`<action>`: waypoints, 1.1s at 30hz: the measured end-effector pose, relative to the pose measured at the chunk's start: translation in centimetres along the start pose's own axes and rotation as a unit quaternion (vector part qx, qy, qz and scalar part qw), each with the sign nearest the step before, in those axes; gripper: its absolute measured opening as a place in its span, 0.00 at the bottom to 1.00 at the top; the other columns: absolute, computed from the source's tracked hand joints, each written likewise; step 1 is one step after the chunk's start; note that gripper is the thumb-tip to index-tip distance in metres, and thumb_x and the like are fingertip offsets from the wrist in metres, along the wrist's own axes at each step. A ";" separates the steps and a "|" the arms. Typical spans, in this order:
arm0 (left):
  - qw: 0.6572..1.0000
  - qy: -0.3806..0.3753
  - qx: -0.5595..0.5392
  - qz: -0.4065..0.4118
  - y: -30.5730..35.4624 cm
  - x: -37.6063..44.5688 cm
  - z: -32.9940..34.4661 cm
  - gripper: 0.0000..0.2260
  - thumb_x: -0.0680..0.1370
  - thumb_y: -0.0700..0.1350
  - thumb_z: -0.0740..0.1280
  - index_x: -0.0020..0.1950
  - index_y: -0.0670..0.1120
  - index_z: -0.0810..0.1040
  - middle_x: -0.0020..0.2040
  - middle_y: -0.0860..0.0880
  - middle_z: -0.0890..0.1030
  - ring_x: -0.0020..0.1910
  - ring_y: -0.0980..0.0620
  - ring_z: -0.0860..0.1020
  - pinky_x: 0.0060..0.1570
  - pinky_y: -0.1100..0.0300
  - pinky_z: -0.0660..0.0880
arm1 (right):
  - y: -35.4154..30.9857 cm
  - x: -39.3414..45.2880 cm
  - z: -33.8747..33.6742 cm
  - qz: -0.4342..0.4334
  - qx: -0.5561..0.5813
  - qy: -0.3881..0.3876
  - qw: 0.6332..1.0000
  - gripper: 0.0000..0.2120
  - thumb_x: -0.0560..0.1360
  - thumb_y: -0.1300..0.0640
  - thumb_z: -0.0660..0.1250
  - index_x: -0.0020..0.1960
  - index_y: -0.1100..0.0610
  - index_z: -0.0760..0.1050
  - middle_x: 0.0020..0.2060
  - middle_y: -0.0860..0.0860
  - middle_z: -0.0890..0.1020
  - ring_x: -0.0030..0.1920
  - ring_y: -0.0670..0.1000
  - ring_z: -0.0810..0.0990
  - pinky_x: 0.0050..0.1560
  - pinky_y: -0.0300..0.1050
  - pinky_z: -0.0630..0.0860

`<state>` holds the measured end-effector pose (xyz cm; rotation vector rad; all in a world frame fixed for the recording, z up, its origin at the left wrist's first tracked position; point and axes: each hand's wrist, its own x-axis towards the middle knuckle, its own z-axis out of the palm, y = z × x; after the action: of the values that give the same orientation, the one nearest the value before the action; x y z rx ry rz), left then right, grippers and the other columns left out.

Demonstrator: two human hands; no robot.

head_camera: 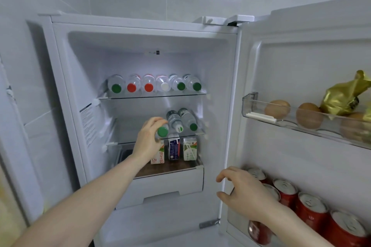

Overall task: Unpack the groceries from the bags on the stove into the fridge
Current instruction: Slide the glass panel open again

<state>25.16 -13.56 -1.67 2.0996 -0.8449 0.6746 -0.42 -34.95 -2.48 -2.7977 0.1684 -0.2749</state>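
fridge (60,86): open, door (301,62) swung out to the right, interior lit.
left hand (147,138): reaches into the fridge at the front edge of the middle shelf (120,143); fingers curled round a bottle.
bottle (162,131): green cap faces out, lies on its side at the front edge of the middle shelf, gripped by the left hand; body mostly hidden behind the fingers.
right hand (241,192): at the inner edge of the door, near the cans; fingers spread and loosely bent, holds nothing; cannot tell if the fingertips touch the door edge.
top shelf (152,96): six bottles (154,84) lie side by side, caps out, along the front edge; caps green, red, red, white, green, green from left to right.
middle shelf, right end: two more bottles (181,120) on their sides, touching each other, just beside the held bottle; one cap green, the other white with green.
bottom shelf (170,167): three cartons (189,149) stand upright in a row toward the right end; the left carton is partly hidden by the left wrist.
drawer (166,186): white, shut, right under the bottom shelf.
upper door bin (281,120): brown eggs (278,108) in a row, gold foil pack (341,96) at the right end, resting above the eggs.
lower door bin: red cans (311,209) upright, packed in a row, silver tops showing; the near-left ones partly hidden by the right hand.
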 end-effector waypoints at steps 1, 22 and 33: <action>1.000 -0.004 -0.008 -0.007 -0.1 0.2 0.5 0.29 0.70 0.26 0.71 0.68 0.48 0.79 0.68 0.53 0.75 0.69 0.52 0.71 0.73 0.53 0.68 | 0.0 0.1 0.1 0.004 -0.001 -0.002 1.000 0.14 0.78 0.43 0.69 0.62 0.41 0.75 0.59 0.35 0.74 0.62 0.41 0.75 0.60 0.40 0.74; 0.943 -0.279 0.028 -0.178 -5.5 8.3 5.6 0.44 0.75 0.70 0.66 0.84 0.56 0.49 0.83 0.49 0.34 0.82 0.43 0.36 0.79 0.35 0.46 | -0.8 1.9 0.9 0.023 -0.034 -0.064 0.997 0.15 0.76 0.43 0.67 0.63 0.39 0.75 0.52 0.35 0.80 0.47 0.40 0.81 0.49 0.36 0.77; 0.977 -0.163 -0.007 -0.135 -5.7 6.1 7.0 0.39 0.81 0.64 0.60 0.84 0.49 0.47 0.84 0.47 0.41 0.83 0.44 0.42 0.80 0.40 0.51 | -1.1 -1.2 0.8 0.043 0.018 -0.018 0.999 0.11 0.77 0.45 0.69 0.60 0.37 0.77 0.48 0.34 0.80 0.50 0.39 0.78 0.49 0.32 0.75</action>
<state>34.59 -18.41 -4.08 2.2926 -0.7137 0.1815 -1.30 -33.53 -3.12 -2.7497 0.2711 -0.2061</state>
